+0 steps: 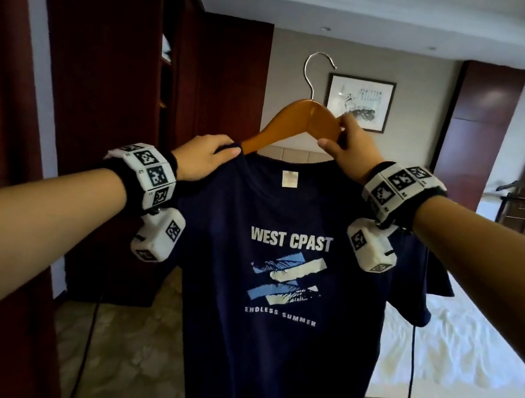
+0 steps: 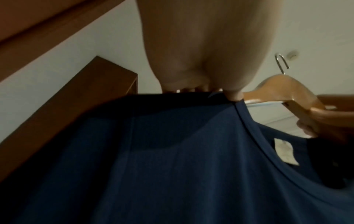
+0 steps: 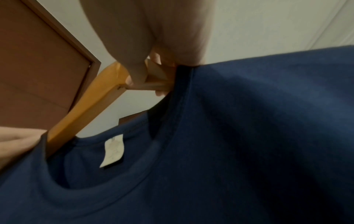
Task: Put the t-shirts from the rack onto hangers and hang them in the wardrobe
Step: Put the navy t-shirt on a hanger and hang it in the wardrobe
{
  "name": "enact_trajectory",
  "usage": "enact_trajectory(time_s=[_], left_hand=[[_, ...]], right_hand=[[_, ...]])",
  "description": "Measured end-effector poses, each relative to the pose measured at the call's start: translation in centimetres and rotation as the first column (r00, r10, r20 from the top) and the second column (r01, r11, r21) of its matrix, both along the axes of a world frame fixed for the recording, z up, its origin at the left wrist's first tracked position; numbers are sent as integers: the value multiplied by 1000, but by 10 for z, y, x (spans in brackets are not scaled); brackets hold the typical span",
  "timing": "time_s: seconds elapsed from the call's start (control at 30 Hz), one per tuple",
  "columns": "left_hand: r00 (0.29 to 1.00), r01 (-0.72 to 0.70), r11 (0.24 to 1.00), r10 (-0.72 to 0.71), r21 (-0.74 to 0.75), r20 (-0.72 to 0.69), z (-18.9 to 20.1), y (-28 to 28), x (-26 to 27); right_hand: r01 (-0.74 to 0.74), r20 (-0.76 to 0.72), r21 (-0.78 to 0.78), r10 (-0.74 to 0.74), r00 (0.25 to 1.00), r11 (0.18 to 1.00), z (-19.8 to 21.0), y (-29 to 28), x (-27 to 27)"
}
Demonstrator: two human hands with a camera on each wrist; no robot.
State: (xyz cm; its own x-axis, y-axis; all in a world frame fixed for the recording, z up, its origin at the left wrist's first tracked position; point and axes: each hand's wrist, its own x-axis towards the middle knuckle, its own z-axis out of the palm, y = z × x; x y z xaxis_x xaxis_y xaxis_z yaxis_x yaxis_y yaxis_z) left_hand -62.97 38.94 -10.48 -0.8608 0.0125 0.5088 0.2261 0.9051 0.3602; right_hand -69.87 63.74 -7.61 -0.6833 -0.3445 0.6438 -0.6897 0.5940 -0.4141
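Navy t-shirt (image 1: pixel 283 272) — soft, light, limp cloth, held up in the room, half-threaded on a stiff wooden hanger (image 1: pixel 296 124): left hand (image 1: pixel 203 157) pinches its shoulder, right hand (image 1: pixel 349 147) curls round the hanger's arm — best held at the collar seam.

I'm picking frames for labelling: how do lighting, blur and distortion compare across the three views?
Head view: sharp, the t-shirt print legible, straight lines bowed at the edges by the wide angle, the bed bright. Left wrist view: dim, soft, hanger blurred. Right wrist view: dim, soft, the label unreadable.
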Motion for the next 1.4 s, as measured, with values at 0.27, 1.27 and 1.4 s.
enact_trajectory(time_s=[0.27,1.27,1.4], left_hand=[[998,65,998,-65,16,24,3,-20,9],[698,-716,694,713,72,71,-47,-140,302],[591,-807,586,802,79,87,-55,-133,371]], right_hand=[[9,6,0,-9,1000,1000,-4,-15,5],[-849,161,-9,839,520,528,-78,-307,152],[-916,172,-26,905,390,400,-92,-335,210]])
